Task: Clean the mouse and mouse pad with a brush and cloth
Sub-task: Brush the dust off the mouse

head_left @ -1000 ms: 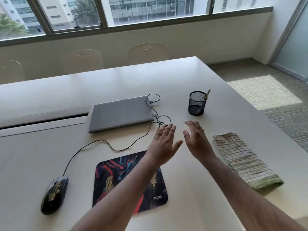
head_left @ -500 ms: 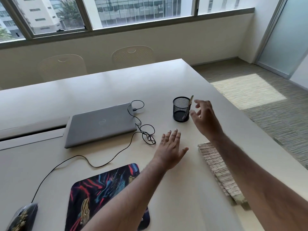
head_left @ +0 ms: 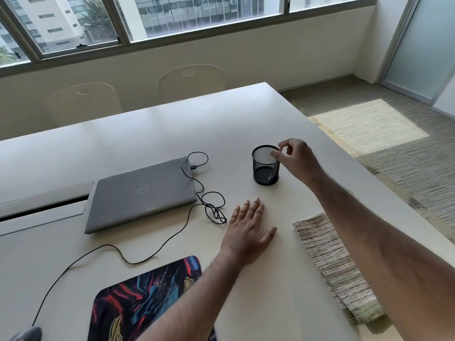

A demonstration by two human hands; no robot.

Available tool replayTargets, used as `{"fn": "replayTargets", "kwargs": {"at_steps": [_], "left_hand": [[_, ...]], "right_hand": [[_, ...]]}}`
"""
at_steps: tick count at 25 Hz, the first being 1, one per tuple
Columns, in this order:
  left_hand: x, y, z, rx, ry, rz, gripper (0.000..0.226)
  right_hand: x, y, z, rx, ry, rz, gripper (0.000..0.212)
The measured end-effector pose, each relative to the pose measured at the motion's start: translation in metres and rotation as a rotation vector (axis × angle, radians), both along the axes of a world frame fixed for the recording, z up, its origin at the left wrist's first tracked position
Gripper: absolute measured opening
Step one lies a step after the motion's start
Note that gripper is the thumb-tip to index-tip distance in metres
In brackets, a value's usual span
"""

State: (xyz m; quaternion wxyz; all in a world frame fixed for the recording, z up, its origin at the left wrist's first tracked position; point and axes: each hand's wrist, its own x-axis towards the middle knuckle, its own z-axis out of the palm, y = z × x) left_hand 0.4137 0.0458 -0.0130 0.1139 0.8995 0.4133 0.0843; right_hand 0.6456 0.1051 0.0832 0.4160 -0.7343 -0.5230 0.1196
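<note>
Black mesh pen cup (head_left: pixel 266 166) is where the action is now. A second ago both hands were hovering side by side over the middle of the table (head_left: pixel 152 134); half a second ago the right one was closing in on the cup with fingers spread. Now the right hand (head_left: pixel 296 159) is at the cup's rim, around 3 o'clock of it, thumb and forefinger drawn together in a narrow pinch on the top of the brush. You can just make out a slim handle (head_left: pixel 270 174) through the mesh leaning against the right wall, but the top end is hidden behind the fingers, so I can't say for sure the pinch has closed on it.

The left hand (head_left: pixel 247 228) has dropped down low over the tabletop, fingers straight and spread, holding nothing. Can't tell if it's actually touching.

The view has swung right too, so the mouse pad (head_left: pixel 145 299) is now at about 7 o'clock from the left hand, and the mouse (head_left: pixel 27 334) is barely peeking in at the bottom left corner, its cable (head_left: pixel 152 252) running up to the closed laptop (head_left: pixel 140 193). The folded cloth (head_left: pixel 334 267) lies at 4 o'clock of the left hand, untouched.

So no cleaning yet, I'd say this is the brush pickup. Next would be lifting it straight out without tipping the light cup.
</note>
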Motion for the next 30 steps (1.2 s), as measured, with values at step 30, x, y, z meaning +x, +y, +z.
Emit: {"fn": "replayTargets", "kwargs": {"at_steps": [30], "left_hand": [[-0.027, -0.016, 0.031, 0.041, -0.070, -0.113, 0.065]], "right_hand": [[-0.087, -0.088, 0.054, 0.460, 0.190, 0.075, 0.008]]}}
